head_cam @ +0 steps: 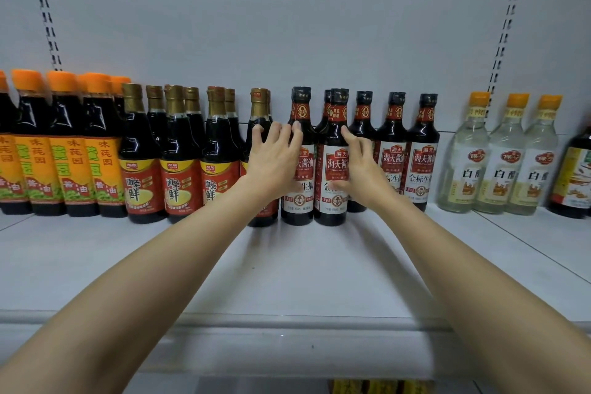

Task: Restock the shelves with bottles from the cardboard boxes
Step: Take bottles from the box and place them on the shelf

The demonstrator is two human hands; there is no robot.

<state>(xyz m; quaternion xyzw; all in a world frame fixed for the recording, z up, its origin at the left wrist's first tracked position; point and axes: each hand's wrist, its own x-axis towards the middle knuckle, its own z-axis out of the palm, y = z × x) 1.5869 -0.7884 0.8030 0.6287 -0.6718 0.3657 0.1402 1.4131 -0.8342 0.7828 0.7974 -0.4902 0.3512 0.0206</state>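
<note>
Hands on shelf [319,265] | left hand [271,166] fingers spread over black-capped bottle [299,157] | right hand [361,169] curled round neighbouring bottle [332,157], mid-shelf, back row | risk: shove topples tight-packed neighbours.

I am touching dark bottles [332,166] that are gleaming glossy like glass, wearing smooth printed paper labels [335,163] and shiny black shrink-film caps [339,96]. The shelf [303,265] is showing matt white painted metal, and the clear bottles [497,166] are shining glassy under orange plastic caps [517,100].
</note>
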